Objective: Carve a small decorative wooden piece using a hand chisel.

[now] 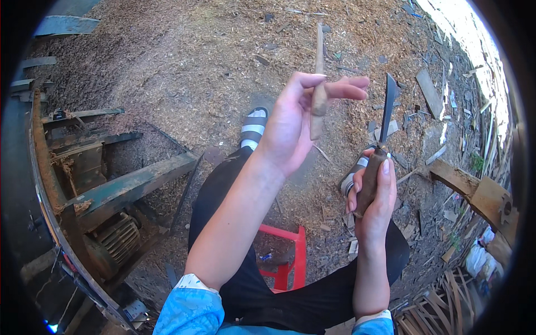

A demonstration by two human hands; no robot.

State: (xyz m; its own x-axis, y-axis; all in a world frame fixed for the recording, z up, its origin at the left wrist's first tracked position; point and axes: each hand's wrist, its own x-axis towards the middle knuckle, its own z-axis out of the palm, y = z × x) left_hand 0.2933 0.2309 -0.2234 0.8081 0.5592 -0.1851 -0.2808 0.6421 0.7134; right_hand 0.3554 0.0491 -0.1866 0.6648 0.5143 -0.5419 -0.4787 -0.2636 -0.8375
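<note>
My left hand (283, 125) is raised in front of me, thumb and fingers closed around a slim carved wooden piece (319, 58). The piece stands nearly upright in view, with a long thin upper part, a thicker bulge at the fingers and a short flat lower end. Two fingers point out to the right past it. To the right, my right hand (381, 204) grips a knife (388, 106) by its thick brown handle, thumb along the handle. Its dark, slightly curved blade points away from me and is apart from the wooden piece.
Wood shavings and scraps cover the ground (184, 50). A rusty metal frame (139, 176) with a ribbed motor (118, 237) stands at the left. Between my legs shows a red stool (300, 257). At the right are a rusty beam (463, 181), a white plastic bag (481, 261) and thin strips (446, 301).
</note>
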